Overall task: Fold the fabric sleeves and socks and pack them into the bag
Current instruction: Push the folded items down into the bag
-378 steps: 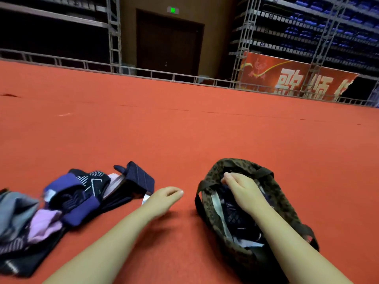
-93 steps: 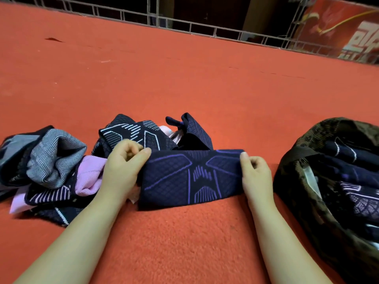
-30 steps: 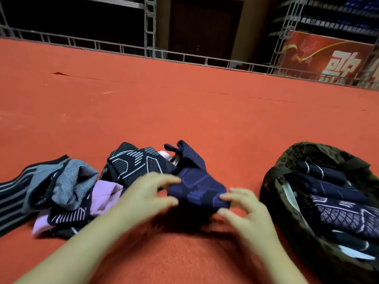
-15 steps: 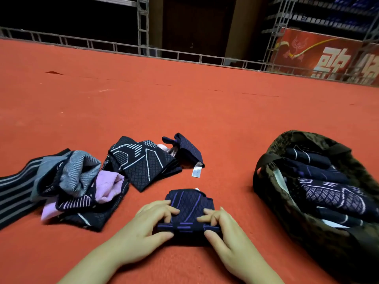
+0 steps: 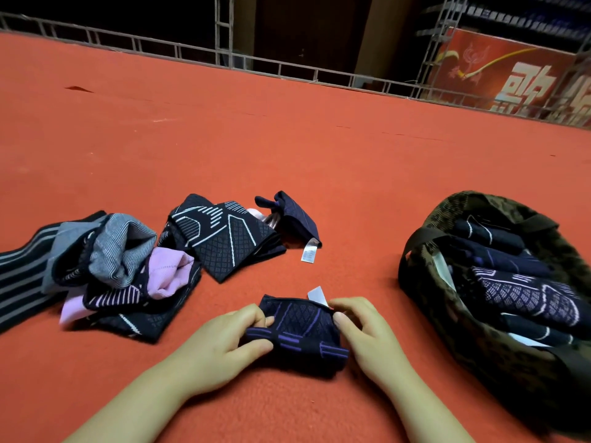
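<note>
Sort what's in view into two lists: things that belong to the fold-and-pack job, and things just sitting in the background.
Part of the job:
- folded navy sleeve, held by left hand and right hand
- camouflage bag, already holding folded pieces
- unfolded pile
- white-lined sleeve
- navy sock

Just background:
- red banner
- metal railing
- red carpet

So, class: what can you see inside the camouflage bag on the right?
Inside the camouflage bag lie folded dark navy sleeves with white and purple line patterns, stacked together, plus a white label. Anything beneath that top layer is covered.
</note>
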`<state>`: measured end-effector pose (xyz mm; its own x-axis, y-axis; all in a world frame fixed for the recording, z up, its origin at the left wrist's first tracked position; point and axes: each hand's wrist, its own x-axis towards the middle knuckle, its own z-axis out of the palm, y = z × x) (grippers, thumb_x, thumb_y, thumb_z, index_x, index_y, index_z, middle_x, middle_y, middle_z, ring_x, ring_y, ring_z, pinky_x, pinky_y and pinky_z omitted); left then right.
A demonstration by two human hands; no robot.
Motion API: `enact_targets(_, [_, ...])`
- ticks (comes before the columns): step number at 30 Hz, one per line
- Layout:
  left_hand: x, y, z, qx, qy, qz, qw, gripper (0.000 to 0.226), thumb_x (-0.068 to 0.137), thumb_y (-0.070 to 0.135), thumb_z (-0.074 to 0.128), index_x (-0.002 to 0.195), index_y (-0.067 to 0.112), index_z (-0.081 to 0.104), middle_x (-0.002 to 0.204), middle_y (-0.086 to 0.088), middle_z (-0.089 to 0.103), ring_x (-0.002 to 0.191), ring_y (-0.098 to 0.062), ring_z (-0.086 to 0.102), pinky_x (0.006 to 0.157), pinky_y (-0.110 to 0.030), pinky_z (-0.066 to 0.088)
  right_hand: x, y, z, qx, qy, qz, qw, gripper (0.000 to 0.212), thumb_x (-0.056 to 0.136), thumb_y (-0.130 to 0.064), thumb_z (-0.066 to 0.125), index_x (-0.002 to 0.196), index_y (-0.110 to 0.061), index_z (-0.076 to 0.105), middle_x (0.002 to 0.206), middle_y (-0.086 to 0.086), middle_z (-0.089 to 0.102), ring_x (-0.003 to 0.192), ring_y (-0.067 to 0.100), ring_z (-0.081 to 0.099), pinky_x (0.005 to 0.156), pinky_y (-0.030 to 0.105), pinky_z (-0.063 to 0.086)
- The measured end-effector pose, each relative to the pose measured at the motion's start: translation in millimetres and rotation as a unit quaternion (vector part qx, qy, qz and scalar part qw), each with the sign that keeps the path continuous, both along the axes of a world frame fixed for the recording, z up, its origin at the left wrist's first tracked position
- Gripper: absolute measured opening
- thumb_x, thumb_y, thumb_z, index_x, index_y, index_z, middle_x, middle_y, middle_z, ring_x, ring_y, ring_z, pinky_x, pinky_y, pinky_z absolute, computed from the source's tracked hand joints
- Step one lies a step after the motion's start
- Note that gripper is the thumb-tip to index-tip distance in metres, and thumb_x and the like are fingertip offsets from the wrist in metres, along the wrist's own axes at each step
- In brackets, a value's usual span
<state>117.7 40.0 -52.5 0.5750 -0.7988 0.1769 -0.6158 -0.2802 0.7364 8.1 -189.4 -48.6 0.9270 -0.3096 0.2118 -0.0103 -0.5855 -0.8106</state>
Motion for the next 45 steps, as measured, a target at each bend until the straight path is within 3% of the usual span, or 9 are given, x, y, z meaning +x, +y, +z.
enact_targets(5, [0, 0, 1, 0.004, 0.017, -0.008, 1.000, 0.015, 0.074, 0.059, 0.044, 0.082, 0.047, 0.040, 0.087, 0.011, 0.066, 0.109, -0.015, 0.060, 0.084, -0.040, 0.046, 24, -22, 5, -0.036, 0.085, 0.055, 0.994, 0.005, 0.076, -0.033, 0.068, 0.074, -0.038, 0.067, 0.086, -0.010, 0.062, 0.082, 0.000, 0.057, 0.077, 0.020, 0.044])
enact_targets(8, [-1, 0, 4, 0.000, 0.029, -0.014, 0.999, 0.013, 0.075, 0.058, 0.045, 0.082, 0.048, 0.041, 0.092, 0.020, 0.065, 0.111, -0.010, 0.059, 0.086, -0.039, 0.046, 27, -27, 10, 0.094, 0.080, 0.098, 0.988, 0.014, 0.082, -0.012, 0.067, 0.070, -0.019, 0.065, 0.080, 0.000, 0.059, 0.067, 0.006, 0.054, 0.061, 0.021, 0.045])
enact_targets(15, [2, -2, 5, 0.009, 0.073, -0.017, 0.997, 0.016, 0.074, 0.056, 0.046, 0.077, 0.040, 0.043, 0.098, 0.028, 0.064, 0.117, 0.011, 0.049, 0.087, -0.025, 0.044, 27, -18, 4, 0.245, 0.036, 0.148, 0.957, 0.019, 0.087, -0.027, 0.052, 0.076, -0.013, 0.053, 0.064, -0.002, 0.049, 0.058, 0.011, 0.040, 0.053, 0.021, 0.035])
enact_targets(21, [0, -3, 5, 0.020, 0.049, -0.036, 0.998, 0.009, 0.077, 0.054, 0.046, 0.080, 0.046, 0.042, 0.099, 0.018, 0.065, 0.120, 0.014, 0.045, 0.093, -0.028, 0.043, 31, -23, 9, 0.056, 0.060, 0.089, 0.993, 0.046, 0.080, -0.060, 0.039, 0.060, -0.021, 0.053, 0.055, -0.013, 0.044, 0.056, 0.004, 0.037, 0.056, 0.022, 0.031])
enact_targets(27, [-2, 0, 0, 0.019, -0.068, -0.063, 0.996, 0.018, 0.079, 0.049, 0.053, 0.082, 0.041, 0.037, 0.107, 0.031, 0.064, 0.122, 0.015, 0.041, 0.110, -0.019, 0.017, 42, -12, 24, -0.121, 0.097, 0.024, 0.988, 0.046, 0.087, -0.055, 0.039, 0.072, -0.020, 0.064, 0.071, -0.005, 0.065, 0.074, 0.011, 0.057, 0.073, 0.033, 0.043])
enact_targets(35, [-2, 3, 2, -0.004, -0.111, -0.060, 0.992, 0.027, 0.072, 0.050, 0.064, 0.085, 0.039, 0.043, 0.102, 0.024, 0.068, 0.110, 0.006, 0.056, 0.093, -0.026, 0.041, 87, 24, 42, -0.143, 0.261, 0.134, 0.945, 0.029, 0.083, -0.040, 0.069, 0.069, -0.016, 0.061, 0.058, -0.005, 0.052, 0.056, 0.010, 0.047, 0.057, 0.027, 0.037])
enact_targets(40, [-2, 3, 1, -0.001, -0.032, -0.033, 0.999, 0.013, 0.075, 0.059, 0.051, 0.084, 0.054, 0.042, 0.093, 0.014, 0.070, 0.102, -0.003, 0.062, 0.084, -0.035, 0.048, 70, 13, 32, -0.038, 0.144, 0.041, 0.988, 0.027, 0.084, -0.034, 0.069, 0.066, -0.019, 0.058, 0.061, -0.009, 0.055, 0.056, 0.004, 0.047, 0.060, 0.027, 0.039])
enact_targets(43, [1, 1, 0, -0.014, -0.042, -0.001, 0.999, 0.019, 0.073, 0.062, 0.045, 0.080, 0.044, 0.042, 0.077, 0.017, 0.062, 0.071, 0.002, 0.056, 0.066, -0.021, 0.042, 26, 12, 34, 0.083, 0.018, 0.005, 0.996, 0.021, 0.085, -0.036, 0.058, 0.075, -0.019, 0.066, 0.076, -0.010, 0.065, 0.069, 0.002, 0.055, 0.068, 0.027, 0.040])
enact_targets(45, [3, 0, -1, -0.029, -0.048, 0.015, 0.998, 0.021, 0.073, 0.062, 0.043, 0.079, 0.041, 0.041, 0.077, 0.017, 0.058, 0.064, 0.000, 0.050, 0.060, -0.017, 0.035, -5, 12, 28, 0.051, -0.015, 0.070, 0.996, 0.020, 0.076, -0.040, 0.056, 0.086, -0.027, 0.068, 0.092, -0.010, 0.068, 0.087, 0.006, 0.061, 0.079, 0.025, 0.044])
